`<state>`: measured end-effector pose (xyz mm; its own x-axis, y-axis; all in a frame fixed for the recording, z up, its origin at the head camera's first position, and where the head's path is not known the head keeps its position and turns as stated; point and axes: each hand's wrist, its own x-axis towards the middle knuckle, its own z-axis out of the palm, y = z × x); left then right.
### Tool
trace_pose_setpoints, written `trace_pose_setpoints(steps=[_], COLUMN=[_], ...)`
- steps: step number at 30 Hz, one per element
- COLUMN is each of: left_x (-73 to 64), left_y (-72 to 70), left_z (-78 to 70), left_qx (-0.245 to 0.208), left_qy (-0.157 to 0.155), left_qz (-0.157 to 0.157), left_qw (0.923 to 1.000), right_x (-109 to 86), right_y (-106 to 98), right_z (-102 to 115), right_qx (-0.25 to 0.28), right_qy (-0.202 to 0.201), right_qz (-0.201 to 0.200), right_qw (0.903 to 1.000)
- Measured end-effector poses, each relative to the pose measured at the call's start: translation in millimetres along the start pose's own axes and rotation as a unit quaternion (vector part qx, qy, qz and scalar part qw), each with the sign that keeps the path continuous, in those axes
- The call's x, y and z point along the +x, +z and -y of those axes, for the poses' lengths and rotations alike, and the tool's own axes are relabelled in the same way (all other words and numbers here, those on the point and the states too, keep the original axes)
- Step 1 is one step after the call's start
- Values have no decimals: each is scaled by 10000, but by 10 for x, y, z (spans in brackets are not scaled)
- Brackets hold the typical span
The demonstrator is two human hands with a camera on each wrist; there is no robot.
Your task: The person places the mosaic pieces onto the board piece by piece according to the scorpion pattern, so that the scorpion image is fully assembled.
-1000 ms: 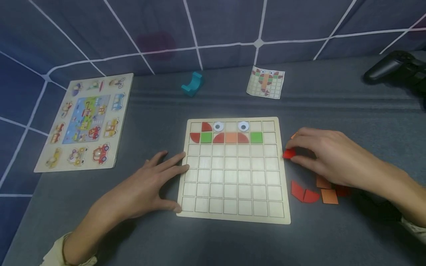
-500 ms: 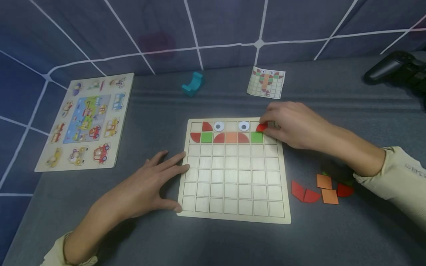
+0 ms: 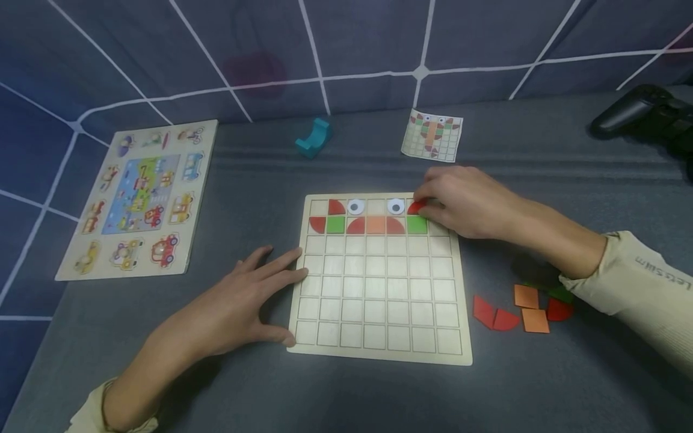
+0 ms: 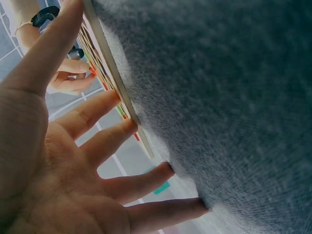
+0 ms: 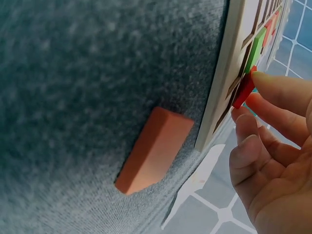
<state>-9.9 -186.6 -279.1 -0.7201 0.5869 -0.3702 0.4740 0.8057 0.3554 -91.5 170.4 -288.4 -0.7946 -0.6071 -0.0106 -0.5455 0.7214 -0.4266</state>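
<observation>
A pale wooden grid board (image 3: 376, 307) lies flat, with coloured tiles and two eye tiles in its top two rows. My right hand (image 3: 471, 203) pinches a red quarter-circle tile (image 3: 415, 208) over the top row, just right of the right eye tile (image 3: 396, 206). In the right wrist view that red tile (image 5: 245, 88) is tilted between thumb and fingers, beside a green square tile (image 5: 256, 50). Spread along the board's left edge, my left hand (image 3: 233, 310) touches it with thumb and fingertips. The left wrist view shows these fingers (image 4: 109, 141) straight and apart.
Right of the board lie loose red, orange and green tiles (image 3: 535, 320). An orange block (image 5: 153, 153) sits near the board's edge. Behind are a printed pattern card (image 3: 432, 135), a teal curved piece (image 3: 314, 138), a vehicle puzzle board (image 3: 181, 240) and a black game controller (image 3: 633, 114).
My right hand has carried the red tile from beside the board's right edge up and left to the top row, then slightly further left. My left hand stays put.
</observation>
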Motion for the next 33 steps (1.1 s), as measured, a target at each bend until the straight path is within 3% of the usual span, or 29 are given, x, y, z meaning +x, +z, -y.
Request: trace_pose_setpoints(steps=[33], left_x=[1], left_y=[13], left_z=[-2], left_qx=[-15], left_qy=[-56], left_qz=[-7], left_qw=[10000], right_x=[17], right_y=[42], right_z=[-18], right_qx=[252], right_qy=[92], right_qz=[-91], right_qw=[9996])
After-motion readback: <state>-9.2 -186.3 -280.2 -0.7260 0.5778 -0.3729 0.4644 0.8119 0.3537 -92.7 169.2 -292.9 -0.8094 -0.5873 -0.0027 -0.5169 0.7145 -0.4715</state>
